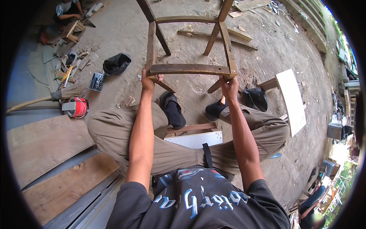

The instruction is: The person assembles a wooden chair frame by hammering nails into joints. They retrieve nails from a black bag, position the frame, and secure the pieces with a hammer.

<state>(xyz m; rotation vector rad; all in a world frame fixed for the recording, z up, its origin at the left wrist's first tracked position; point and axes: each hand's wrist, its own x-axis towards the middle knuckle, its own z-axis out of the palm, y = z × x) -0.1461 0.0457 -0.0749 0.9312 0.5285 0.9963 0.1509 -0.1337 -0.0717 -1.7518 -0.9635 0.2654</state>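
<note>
Both my hands grip a seatless wooden chair frame [190,69] by its near corners. Its brown rails form an open square, with legs going down toward the ground and two posts rising at the far side. My left hand [148,81] is closed around the near left corner, where the leg meets the rail. At the near right corner, my right hand [229,87] wraps the joint from below, its fingers partly hidden by the wood. A short light-wood piece [222,100] shows beside my right foot. Below my lap lies a white-topped board [198,139] with a brown wooden strip.
Loose wooden strips [221,39] lie beyond the frame. At left are a black bag [117,64], a dark tin [97,82], a red can [79,107], a broom [70,92] and wide planks [49,145]. A white panel [291,103] stands at right. Another person [68,9] sits far left.
</note>
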